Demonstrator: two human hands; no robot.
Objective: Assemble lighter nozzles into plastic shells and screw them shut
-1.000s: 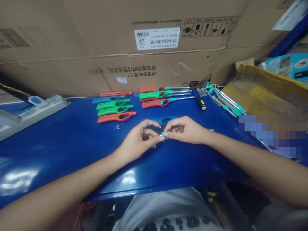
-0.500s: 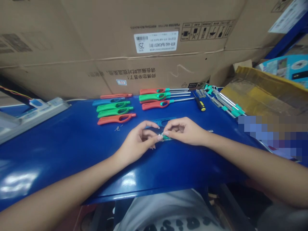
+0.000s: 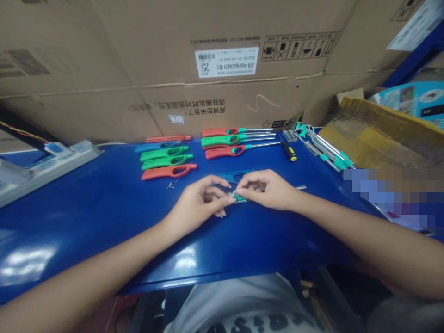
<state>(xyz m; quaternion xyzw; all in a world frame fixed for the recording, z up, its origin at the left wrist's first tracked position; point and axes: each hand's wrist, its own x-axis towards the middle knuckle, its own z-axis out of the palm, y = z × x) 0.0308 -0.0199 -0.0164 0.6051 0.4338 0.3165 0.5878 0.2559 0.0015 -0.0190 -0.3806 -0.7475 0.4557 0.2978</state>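
**A tiny green part (image 3: 238, 197) in a pinch**

The right hand (image 3: 265, 188) pinches the tiny green part between its thumb and fingers. The left hand (image 3: 197, 202) curls in from the other side. Its fingertips (image 3: 229, 200) are right at the part, but I cannot tell if they pinch it too. A blue lighter shell (image 3: 236, 176) lies flat on the blue table (image 3: 86, 222), just past the hands, and the green part sits at its near edge. The shell's long side runs left to right. A thin metal rod (image 3: 301, 187) pokes out past the right hand. A red lighter (image 3: 169, 171) lies to the left with other lighters, and a screwdriver (image 3: 288, 152) lies farther off to the right.
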